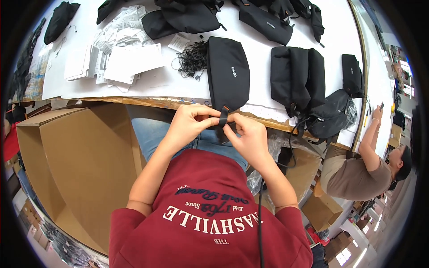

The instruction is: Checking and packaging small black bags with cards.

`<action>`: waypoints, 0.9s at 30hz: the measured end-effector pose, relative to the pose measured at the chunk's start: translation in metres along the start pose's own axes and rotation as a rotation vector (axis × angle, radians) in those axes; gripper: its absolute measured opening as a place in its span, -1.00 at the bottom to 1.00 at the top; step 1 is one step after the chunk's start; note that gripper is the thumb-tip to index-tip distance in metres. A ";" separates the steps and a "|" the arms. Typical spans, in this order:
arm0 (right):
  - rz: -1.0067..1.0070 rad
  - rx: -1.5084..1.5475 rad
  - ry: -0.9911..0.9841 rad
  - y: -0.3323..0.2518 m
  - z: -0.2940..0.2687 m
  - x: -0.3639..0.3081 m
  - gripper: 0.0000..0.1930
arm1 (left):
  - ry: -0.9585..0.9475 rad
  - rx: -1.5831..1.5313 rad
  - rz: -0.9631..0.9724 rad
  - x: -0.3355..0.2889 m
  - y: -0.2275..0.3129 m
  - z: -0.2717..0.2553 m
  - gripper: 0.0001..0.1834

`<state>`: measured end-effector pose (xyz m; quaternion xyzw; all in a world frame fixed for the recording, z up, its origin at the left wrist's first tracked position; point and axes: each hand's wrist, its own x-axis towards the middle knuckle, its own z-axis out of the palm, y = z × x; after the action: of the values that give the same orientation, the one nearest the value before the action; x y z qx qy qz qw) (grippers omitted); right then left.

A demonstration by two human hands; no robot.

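Observation:
A black fabric pouch [229,67] lies at the near edge of the white table, its strap end hanging over the edge toward me. Between my two hands is its black strap [224,117], with a small orange tag near its top. My left hand [196,121] pinches the strap from the left, thumb and forefinger together. From the right, my right hand [247,133] closes its fingers on the same strap, just below the tag. Part of the strap's lower end is hidden behind my fingers. A tangle of thin black cords [193,59] lies directly left of the pouch.
White paper sheets and tags [134,62] are piled on the left of the table [178,91]. More black pouches [297,76] lie right and at the back. A large open cardboard box [85,169] stands at my left. On the right, another person [362,172] reaches across a table.

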<state>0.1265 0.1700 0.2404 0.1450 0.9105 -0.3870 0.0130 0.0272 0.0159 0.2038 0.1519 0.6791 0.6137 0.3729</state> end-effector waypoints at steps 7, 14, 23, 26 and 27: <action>0.104 0.230 -0.004 -0.005 -0.007 -0.002 -0.88 | 0.141 0.230 0.283 -0.011 0.021 0.003 -0.94; 0.147 1.184 0.213 -0.002 -0.019 -0.011 -0.92 | 0.161 -0.285 0.235 -0.026 0.042 0.003 -0.93; 0.118 1.218 0.063 -0.014 -0.022 -0.013 -0.89 | 0.064 -0.238 0.106 -0.033 0.051 0.001 -0.91; 0.113 1.183 0.059 -0.013 -0.018 -0.016 -0.88 | 0.042 -0.189 0.106 -0.032 0.053 0.002 -0.93; 0.088 1.120 0.153 -0.017 -0.012 -0.015 -0.88 | 0.021 -0.154 0.090 -0.032 0.054 0.002 -0.94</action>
<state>0.1372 0.1636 0.2630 0.1951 0.5579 -0.7983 -0.1159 0.0368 0.0066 0.2650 0.1465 0.6263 0.6819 0.3483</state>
